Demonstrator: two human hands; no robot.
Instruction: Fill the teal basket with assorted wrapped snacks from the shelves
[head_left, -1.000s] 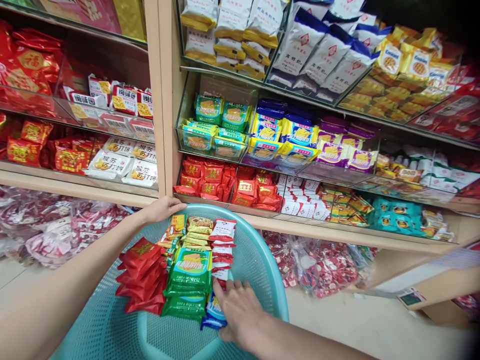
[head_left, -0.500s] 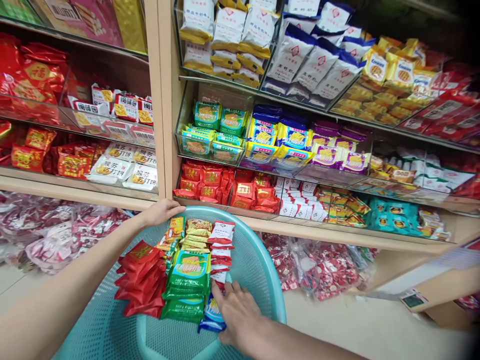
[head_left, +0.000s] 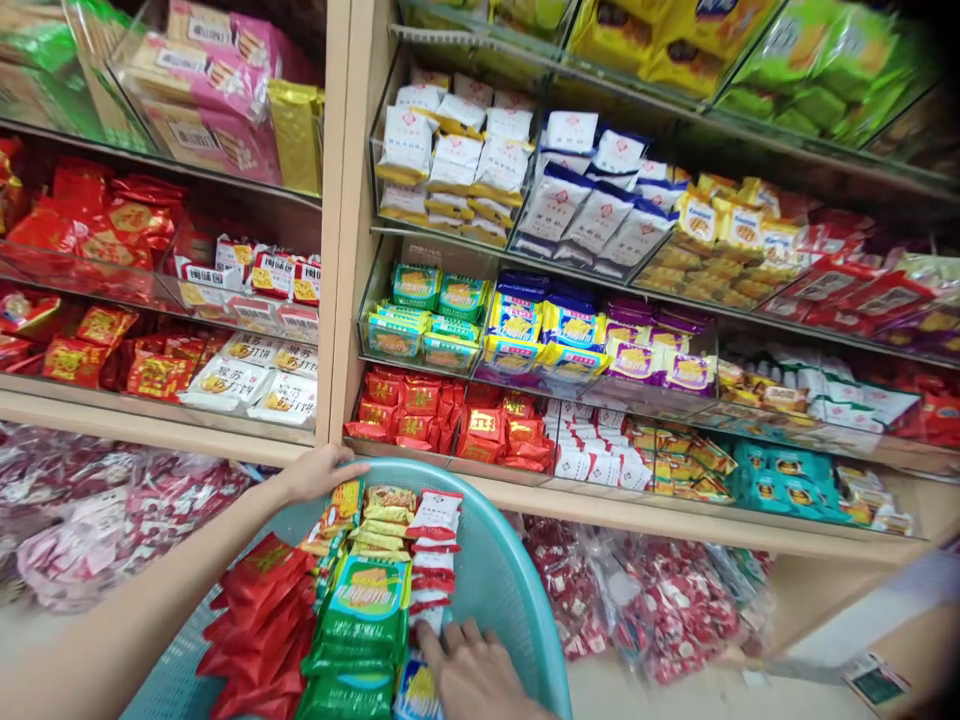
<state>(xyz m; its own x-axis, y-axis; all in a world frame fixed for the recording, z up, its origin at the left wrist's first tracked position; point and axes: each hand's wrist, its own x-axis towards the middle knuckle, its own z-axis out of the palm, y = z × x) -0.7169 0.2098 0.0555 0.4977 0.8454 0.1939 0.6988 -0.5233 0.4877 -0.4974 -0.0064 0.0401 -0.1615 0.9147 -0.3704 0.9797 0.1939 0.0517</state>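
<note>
A teal plastic basket stands before the shelves, its rim tilted in my view. My left hand grips its far left rim. Inside, my right hand has its fingers curled at a blue-and-yellow biscuit packet, partly covering it; the thumb is out of sight. Just above those fingers runs a row of white-and-red packets. Green biscuit packets lie in the middle, below gold packets. Red packets overlap in a stack on the left, beside orange-and-green packets.
Wooden shelves with clear bins hold green biscuit packets, red packets, white-and-blue packets and teal packets. Under the lowest shelf lie plastic bags of red-and-white items. A wooden upright divides the shelves.
My view has tipped upward, so the basket and both hands sit lower in the picture. Both hands keep their places at the rim and the blue packet.
</note>
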